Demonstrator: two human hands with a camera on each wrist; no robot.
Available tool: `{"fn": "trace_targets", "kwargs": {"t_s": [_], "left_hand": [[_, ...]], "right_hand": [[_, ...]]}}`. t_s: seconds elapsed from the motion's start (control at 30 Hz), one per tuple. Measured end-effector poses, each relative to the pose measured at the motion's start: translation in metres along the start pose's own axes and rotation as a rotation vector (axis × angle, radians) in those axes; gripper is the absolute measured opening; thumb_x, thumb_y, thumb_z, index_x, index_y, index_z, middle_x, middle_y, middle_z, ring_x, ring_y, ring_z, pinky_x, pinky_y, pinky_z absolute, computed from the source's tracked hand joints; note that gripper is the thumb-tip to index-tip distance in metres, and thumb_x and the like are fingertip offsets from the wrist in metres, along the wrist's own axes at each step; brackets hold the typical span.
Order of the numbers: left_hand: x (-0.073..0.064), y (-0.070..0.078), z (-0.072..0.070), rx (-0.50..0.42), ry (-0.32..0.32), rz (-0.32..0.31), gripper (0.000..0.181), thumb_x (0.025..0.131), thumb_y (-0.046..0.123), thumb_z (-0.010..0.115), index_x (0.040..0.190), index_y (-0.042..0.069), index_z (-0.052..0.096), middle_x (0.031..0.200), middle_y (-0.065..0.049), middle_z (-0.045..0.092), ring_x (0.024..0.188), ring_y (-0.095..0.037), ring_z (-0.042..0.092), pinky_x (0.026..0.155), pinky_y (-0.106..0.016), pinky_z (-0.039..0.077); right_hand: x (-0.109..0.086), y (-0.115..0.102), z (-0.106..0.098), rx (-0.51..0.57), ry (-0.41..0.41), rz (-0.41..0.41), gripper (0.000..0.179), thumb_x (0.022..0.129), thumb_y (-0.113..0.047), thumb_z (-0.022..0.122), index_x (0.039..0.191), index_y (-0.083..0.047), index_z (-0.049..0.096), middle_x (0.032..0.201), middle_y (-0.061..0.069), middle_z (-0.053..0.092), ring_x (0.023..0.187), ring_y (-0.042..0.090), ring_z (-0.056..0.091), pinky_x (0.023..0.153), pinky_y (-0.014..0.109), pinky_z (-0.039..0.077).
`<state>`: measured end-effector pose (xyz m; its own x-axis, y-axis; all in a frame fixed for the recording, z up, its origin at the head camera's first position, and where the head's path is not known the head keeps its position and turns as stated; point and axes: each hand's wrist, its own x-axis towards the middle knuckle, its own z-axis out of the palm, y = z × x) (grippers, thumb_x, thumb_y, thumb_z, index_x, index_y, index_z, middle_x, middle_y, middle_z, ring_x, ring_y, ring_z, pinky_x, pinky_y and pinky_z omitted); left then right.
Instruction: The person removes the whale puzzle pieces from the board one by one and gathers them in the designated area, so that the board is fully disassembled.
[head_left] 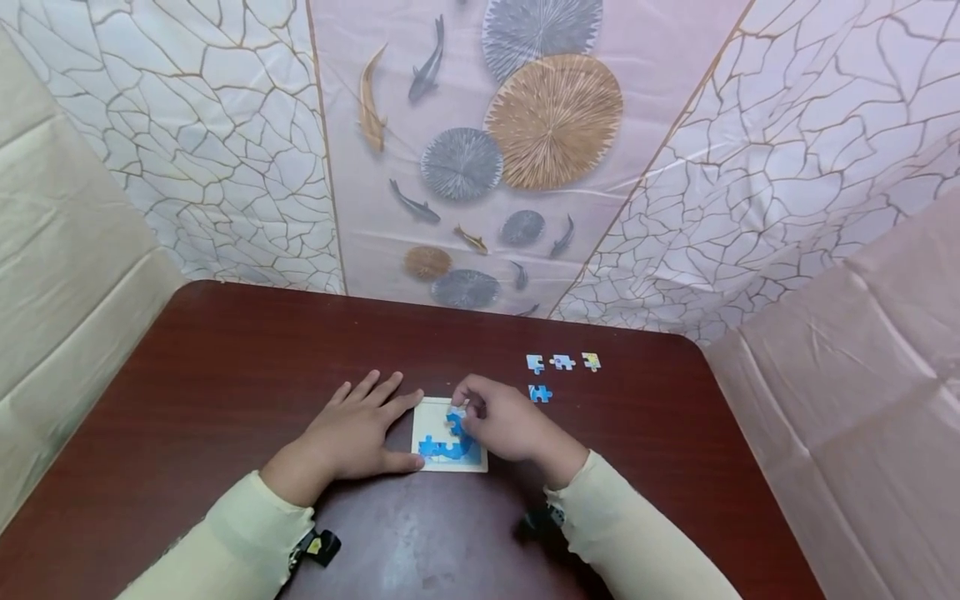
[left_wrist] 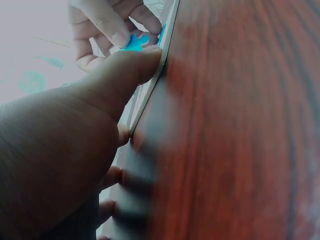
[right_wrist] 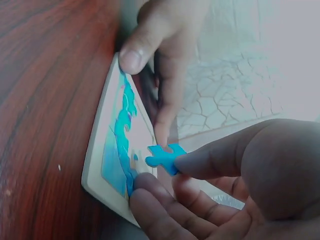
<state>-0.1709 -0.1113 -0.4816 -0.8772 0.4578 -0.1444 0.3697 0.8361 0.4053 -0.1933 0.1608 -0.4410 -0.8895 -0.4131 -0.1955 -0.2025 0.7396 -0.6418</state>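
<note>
A square puzzle tray (head_left: 450, 466) with a pale rim lies on the table, blue puzzle pieces (head_left: 442, 451) fitted along its near side. Thumb and forefinger of my left hand (head_left: 347, 433) rest at the tray's left edge, the other fingers spread on the table. Over the tray, my right hand (head_left: 508, 421) pinches a blue puzzle piece (right_wrist: 165, 159) between thumb and fingers. In the right wrist view that piece is tilted and raised off the tray (right_wrist: 95, 170). The left wrist view shows the same piece (left_wrist: 136, 43) beyond my left thumb.
Several loose puzzle pieces lie to the right of the tray: three in a row, with one piece (head_left: 562, 362) in its middle, and another blue one (head_left: 540, 393) nearer. The dark red wooden table (head_left: 247, 375) meets a patterned cloth backdrop (head_left: 465, 233) at its far edge.
</note>
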Motion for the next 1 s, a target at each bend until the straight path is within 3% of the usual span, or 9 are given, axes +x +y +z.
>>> {"fn": "trace_targets", "kwargs": {"t_s": [0.3,0.47,1.0], "left_hand": [[-0.002,0.001,0.0,-0.013,0.005,-0.005,0.102,0.092,0.083,0.073,0.176,0.035,0.042,0.188,-0.011,0.027,0.175,-0.048,0.018,0.135,-0.079,0.017],[-0.003,0.003,0.0,-0.021,0.008,-0.003,0.102,0.092,0.082,0.074,0.176,0.034,0.042,0.187,-0.012,0.028,0.174,-0.049,0.018,0.135,-0.079,0.016],[-0.002,0.002,0.003,-0.008,0.02,0.001,0.102,0.092,0.083,0.074,0.176,0.034,0.042,0.188,-0.012,0.027,0.175,-0.048,0.018,0.135,-0.079,0.017]], "right_hand": [[-0.007,0.013,-0.008,0.075,0.041,-0.026,0.017,0.108,-0.012,0.071,0.12,-0.021,0.077,0.098,-0.001,0.069,0.085,0.019,0.064,0.071,0.034,0.056],[-0.012,0.027,-0.022,0.128,0.086,0.0,0.02,0.108,-0.014,0.074,0.126,-0.021,0.079,0.099,-0.001,0.071,0.084,0.02,0.067,0.07,0.034,0.058],[-0.028,0.115,-0.079,0.163,0.25,0.151,0.024,0.11,-0.018,0.073,0.131,-0.008,0.078,0.107,0.012,0.079,0.087,0.024,0.074,0.083,0.039,0.067]]}}
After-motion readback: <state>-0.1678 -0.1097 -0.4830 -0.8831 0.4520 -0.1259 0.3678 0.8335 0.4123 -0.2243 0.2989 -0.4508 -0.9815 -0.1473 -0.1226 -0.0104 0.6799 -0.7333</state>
